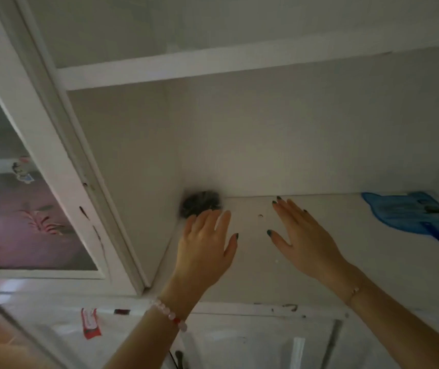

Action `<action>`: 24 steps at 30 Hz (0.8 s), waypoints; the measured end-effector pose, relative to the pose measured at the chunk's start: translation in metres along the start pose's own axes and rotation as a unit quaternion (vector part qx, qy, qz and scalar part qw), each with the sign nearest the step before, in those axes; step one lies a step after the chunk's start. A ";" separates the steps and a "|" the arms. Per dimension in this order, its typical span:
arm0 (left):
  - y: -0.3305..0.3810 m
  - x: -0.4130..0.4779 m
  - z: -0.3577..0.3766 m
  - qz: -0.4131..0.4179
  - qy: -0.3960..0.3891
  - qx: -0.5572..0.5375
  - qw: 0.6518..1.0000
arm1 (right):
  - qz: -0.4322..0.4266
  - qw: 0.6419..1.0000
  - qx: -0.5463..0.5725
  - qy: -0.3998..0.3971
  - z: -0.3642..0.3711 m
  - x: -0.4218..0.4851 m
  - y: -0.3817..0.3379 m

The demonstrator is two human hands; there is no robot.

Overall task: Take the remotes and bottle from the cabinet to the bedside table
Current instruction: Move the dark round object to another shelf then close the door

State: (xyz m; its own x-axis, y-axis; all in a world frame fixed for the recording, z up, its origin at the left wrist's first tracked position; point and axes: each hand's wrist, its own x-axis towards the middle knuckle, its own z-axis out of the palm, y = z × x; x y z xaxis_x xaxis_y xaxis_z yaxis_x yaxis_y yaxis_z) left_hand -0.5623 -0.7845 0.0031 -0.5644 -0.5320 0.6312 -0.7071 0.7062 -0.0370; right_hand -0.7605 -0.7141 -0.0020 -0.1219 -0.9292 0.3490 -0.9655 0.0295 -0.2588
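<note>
Head view: left hand (205,251) and right hand (303,241) hover inside the cabinet (372,251), fingers straight, holding nothing, maybe hunting for remotes.

View count: one, worn on your head, wide-angle. It faces forward into the cabinet shelf (399,267) at close range, with your left hand (205,243) and right hand (303,241) entering from the lower edge. The glass door (26,209) fills the left side.
</note>
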 end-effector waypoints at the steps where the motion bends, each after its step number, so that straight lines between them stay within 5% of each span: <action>1: 0.006 0.000 -0.001 0.006 -0.001 -0.007 1.000 | 0.014 1.000 -0.002 0.004 -0.005 -0.010 0.004; 14: 0.098 -0.015 -0.047 0.021 -0.002 -0.020 1.000 | 0.072 0.986 -0.067 0.135 -0.077 -0.120 0.026; 24: 0.208 -0.092 -0.104 0.018 -0.025 -0.025 0.999 | 0.072 0.983 -0.078 0.151 -0.137 -0.257 0.047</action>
State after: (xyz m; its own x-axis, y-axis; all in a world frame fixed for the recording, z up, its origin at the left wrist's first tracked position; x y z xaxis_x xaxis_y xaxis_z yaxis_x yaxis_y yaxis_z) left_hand -0.6133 -0.5396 0.0182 -0.6103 -0.5272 0.5912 -0.6646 0.7469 -0.0200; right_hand -0.8065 -0.4237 0.0200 -0.3004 -0.7600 0.5763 -0.9537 0.2308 -0.1927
